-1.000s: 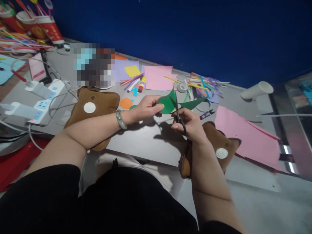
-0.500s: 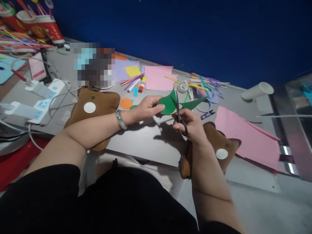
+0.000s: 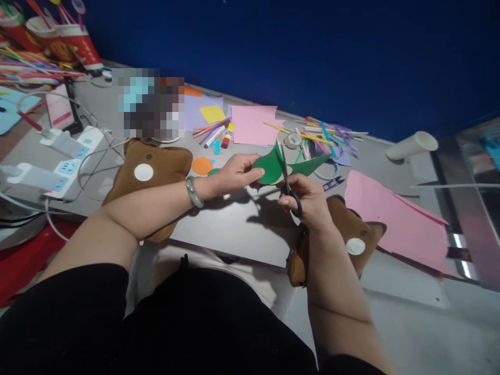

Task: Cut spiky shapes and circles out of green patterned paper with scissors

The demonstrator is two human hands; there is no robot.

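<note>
Between thumb and fingers, my left hand point(image 3: 242, 172) pinches a sheet of green paper point(image 3: 270, 167) by its left side, above the table. My right hand point(image 3: 307, 200) grips black-handled scissors point(image 3: 296, 200), with fingers in the loops. The blades point up and away across the paper, and a pointed green strip sticks out to their right. An orange paper circle point(image 3: 202, 166) lies left of my left hand, beside a partly covered green piece point(image 3: 213, 172). Small thread snips point(image 3: 332, 184) rest just beyond my right hand.
Brown plush warmers point(image 3: 127, 165) lie under both forearms. Pink paper point(image 3: 253, 125), a glue stick point(image 3: 227, 136), a tape roll point(image 3: 292, 139) and several pipe cleaners point(image 3: 336, 136) sit along the back. A power strip point(image 3: 74, 162) with cables is at left, a white tube point(image 3: 410, 146) at right.
The scissors and my right hand have shifted very slightly at the green paper. My left hand keeps its hold in the same place.
</note>
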